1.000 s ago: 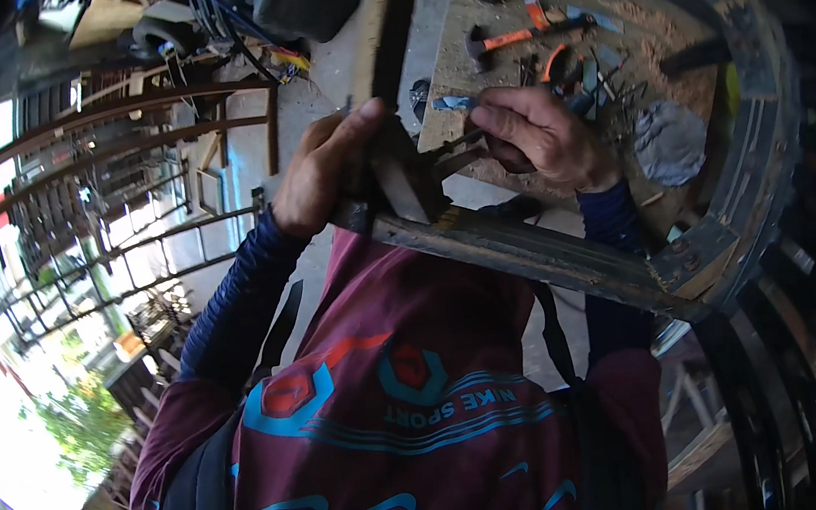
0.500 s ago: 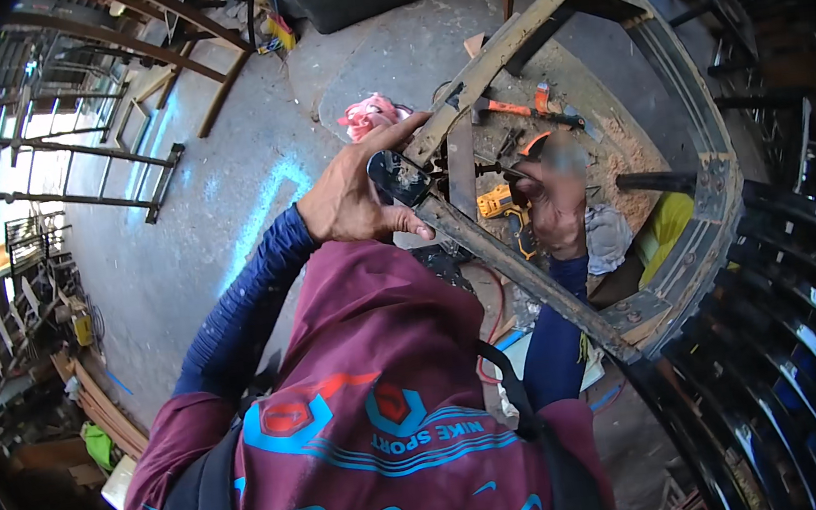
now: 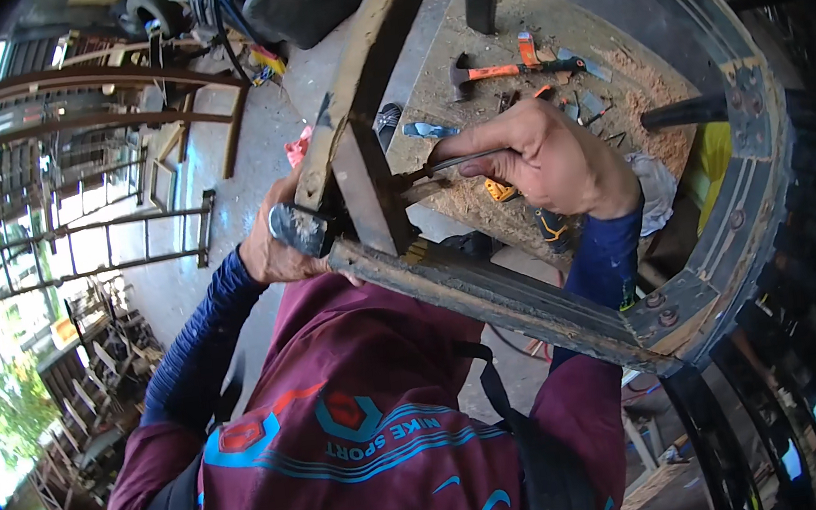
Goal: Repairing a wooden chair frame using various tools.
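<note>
A dark wooden chair frame [image 3: 492, 286] is tipped in front of me, its unpainted, dusty edges showing. Around its near-left corner, by a rounded leg end, my left hand [image 3: 271, 245] is closed, with some fingers hidden behind the wood. Inside that corner, a short wooden brace [image 3: 368, 184] crosses between the two rails. My right hand [image 3: 559, 162] reaches through the frame, pinching a thin dark metal rod [image 3: 477, 157] whose far end points at the brace. The exact kind of rod cannot be made out.
Below the frame, a dusty board [image 3: 502, 18] carries a hammer [image 3: 508, 70], a yellow power drill [image 3: 551, 229], other hand tools and sawdust. A white rag [image 3: 654, 189] lies beside it. Dark curved slats [image 3: 749, 418] rise at right. Other furniture frames [image 3: 73, 233] stand at left.
My right hand has come up from near the drill to the brace, now with the rod. The frame appears larger and shifted left at its held corner; my left hand keeps its grip.
</note>
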The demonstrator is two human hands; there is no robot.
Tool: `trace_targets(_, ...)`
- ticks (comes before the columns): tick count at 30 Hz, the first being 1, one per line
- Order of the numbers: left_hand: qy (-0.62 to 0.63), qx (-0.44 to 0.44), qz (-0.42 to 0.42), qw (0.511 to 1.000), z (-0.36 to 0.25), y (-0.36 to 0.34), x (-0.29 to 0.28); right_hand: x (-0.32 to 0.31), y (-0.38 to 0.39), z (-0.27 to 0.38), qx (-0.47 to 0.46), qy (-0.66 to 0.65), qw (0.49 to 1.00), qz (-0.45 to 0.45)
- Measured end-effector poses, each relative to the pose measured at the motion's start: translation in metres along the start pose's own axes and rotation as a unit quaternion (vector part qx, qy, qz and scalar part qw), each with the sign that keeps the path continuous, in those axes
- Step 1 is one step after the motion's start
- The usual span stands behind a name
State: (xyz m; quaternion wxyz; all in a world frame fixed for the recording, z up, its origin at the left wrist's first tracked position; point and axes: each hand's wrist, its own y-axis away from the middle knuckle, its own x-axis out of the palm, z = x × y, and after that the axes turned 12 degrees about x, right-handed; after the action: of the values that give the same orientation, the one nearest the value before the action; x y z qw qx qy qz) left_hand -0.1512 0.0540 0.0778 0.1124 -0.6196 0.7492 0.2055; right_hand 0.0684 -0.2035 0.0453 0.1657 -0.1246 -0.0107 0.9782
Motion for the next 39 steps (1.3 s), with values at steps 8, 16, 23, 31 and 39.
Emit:
trace_targets(8,-0.392,0.143,0.068,0.906,0.063,0.047,-0.012,0.028,0.011,-0.016,-0.133,0.293,0.92,-0.223)
trace_targets(16,-0.446,0.35,0.129,0.814,0.069,0.026,-0.039,0.064,0.005,-0.008,0.149,-0.225,0.936,-0.227)
trace_targets(23,0.46,-0.26,-0.005,0.849,0.105,-0.034,-0.05,0.069,0.019,-0.005,0.219,-0.229,0.916,-0.246)
trace_targets(31,-0.166,0.126,0.19,0.959,0.157,-0.2,0.015,0.089,0.011,-0.011,0.223,-0.197,0.909,-0.293)
trace_targets(39,-0.446,0.23,0.275,0.82,0.149,-0.258,0.125,0.102,0.044,-0.044,0.25,-0.315,0.718,-0.568)
